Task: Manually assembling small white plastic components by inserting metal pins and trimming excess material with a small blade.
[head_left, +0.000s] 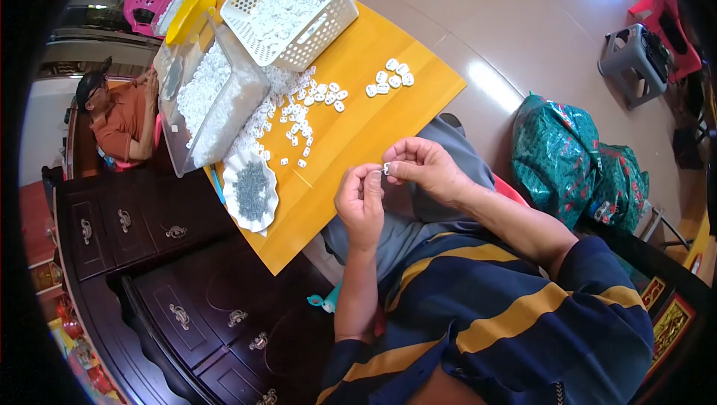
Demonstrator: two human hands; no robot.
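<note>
Both hands meet over the near edge of the table, pinching a small white plastic piece (386,169) between the fingertips. My left hand (361,202) is closed on it from the left, thumb up. My right hand (427,169) grips it from the other side with thumb and forefinger. Fingers cover most of the piece. Beyond them, loose small white pieces (295,130) are scattered on the yellow tabletop (351,155). A group of larger white oval pieces (390,77) lies farther right. A white fluted dish (267,218) holds many tiny grey metal parts (252,188).
A white perforated basket (321,28) and a clear bin (250,95), both filled with white pieces, stand at the back. A person (123,117) in an orange shirt sits at left. Dark drawers (179,315) adjoin the table. Green bags (556,155) and a grey stool (631,61) are at right.
</note>
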